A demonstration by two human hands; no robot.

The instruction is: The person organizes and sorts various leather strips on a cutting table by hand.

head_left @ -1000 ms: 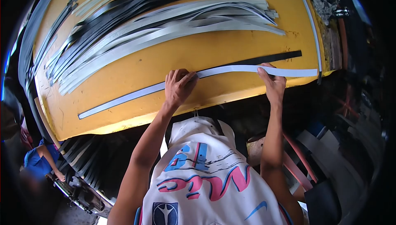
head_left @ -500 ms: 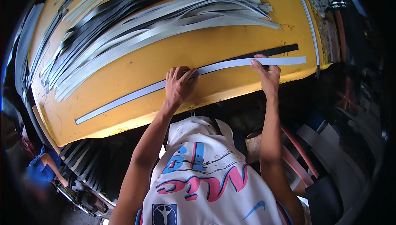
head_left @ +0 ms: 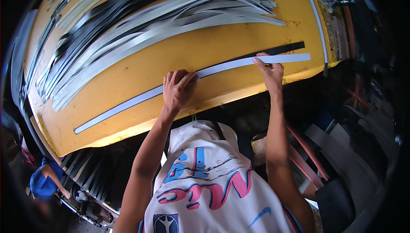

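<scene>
A long white strip [head_left: 132,101] lies over a black strip [head_left: 290,48] near the front edge of the yellow table. Toward the right, the black strip slants out from behind the white one. My left hand [head_left: 179,88] presses its curled fingers on both strips around their middle. Nearer the right end, my right hand [head_left: 270,71] pinches the white strip between thumb and fingers, with the white end reaching past it.
Piles of grey-white strips [head_left: 171,27] and black strips [head_left: 128,2] cover the far part of the yellow table [head_left: 141,73]. A thin strip runs along its right edge. Another person's arm [head_left: 53,176] shows at the lower left.
The whole view has shifted slightly, so the table and piles sit a little further left. Both hands keep their places on the strips.
</scene>
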